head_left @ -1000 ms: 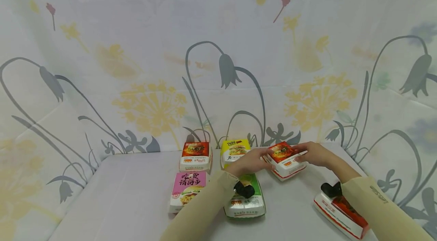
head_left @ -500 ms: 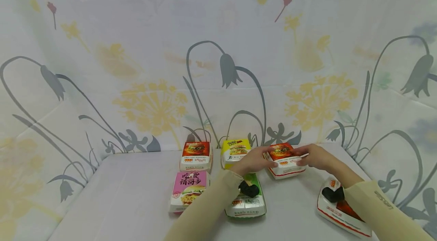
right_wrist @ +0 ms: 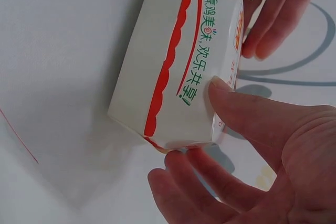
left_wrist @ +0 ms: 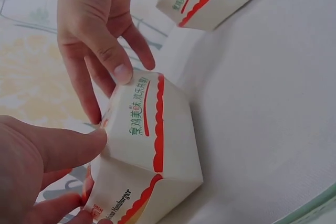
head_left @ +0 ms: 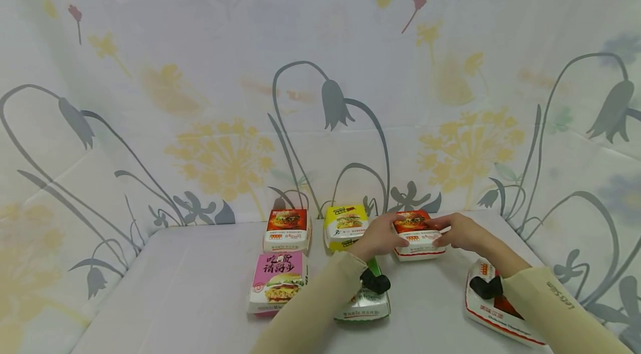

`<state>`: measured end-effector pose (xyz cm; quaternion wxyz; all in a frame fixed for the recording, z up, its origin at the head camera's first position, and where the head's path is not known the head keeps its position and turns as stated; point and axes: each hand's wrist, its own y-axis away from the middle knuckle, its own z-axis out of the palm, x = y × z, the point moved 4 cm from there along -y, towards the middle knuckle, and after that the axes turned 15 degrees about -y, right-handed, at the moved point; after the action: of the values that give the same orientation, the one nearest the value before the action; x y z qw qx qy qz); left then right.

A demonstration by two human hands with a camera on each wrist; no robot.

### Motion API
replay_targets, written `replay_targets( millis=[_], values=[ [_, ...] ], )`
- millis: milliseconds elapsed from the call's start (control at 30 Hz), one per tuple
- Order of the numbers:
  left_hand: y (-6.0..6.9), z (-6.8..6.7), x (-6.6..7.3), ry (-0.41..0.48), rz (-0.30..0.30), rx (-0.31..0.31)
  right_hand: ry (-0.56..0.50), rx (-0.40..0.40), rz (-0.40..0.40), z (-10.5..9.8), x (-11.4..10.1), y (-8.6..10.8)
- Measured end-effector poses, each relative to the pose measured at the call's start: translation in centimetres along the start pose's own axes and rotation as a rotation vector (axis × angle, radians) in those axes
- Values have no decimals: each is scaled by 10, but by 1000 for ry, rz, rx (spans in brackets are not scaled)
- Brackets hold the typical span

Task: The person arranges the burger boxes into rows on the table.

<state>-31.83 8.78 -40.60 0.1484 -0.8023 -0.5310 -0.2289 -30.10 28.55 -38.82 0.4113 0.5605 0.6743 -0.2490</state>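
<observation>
A red-and-white burger box (head_left: 419, 236) stands at the right of the back row in the head view. My left hand (head_left: 381, 238) holds its left side, thumb on the front edge and fingers round the corner. On the opposite side my right hand (head_left: 460, 234) grips it, its thumb (right_wrist: 247, 114) on the front corner and its fingers along the side. Both wrist views show the box's white front, with green lettering and a scalloped red line. Left of it sits a yellow burger box (head_left: 345, 223). Below my left wrist a green burger box (head_left: 363, 306) is partly covered by the sleeve.
Another red burger box (head_left: 287, 229) stands at the back left, with a pink burger box (head_left: 277, 281) in front of it. At the front right, one more red-and-white box (head_left: 496, 309) lies partly under my right sleeve. A flowered cloth (head_left: 320, 165) rises behind the white table (head_left: 200, 287).
The held red-and-white box has turned from a slant to face squarely forward, and shifted slightly back. Both hands have moved with it. The front-right box shows more from under my sleeve.
</observation>
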Motion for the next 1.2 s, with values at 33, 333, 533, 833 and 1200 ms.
replay_targets(
  millis=[33,333,533,833,1200],
  values=[
    [1,-1,0,-2,-5,0,-1,1,0,0,0,0],
    [0,1,1,-21,-7,2,2,12,12,2,-1,0],
    [-2,2,0,-20,-3,4,17,27,36,2,-2,-1],
    [-7,4,0,68,-41,17,8,70,53,2,-3,-5],
    [-12,9,-1,49,-62,37,57,65,54,3,-7,-6]
  ],
)
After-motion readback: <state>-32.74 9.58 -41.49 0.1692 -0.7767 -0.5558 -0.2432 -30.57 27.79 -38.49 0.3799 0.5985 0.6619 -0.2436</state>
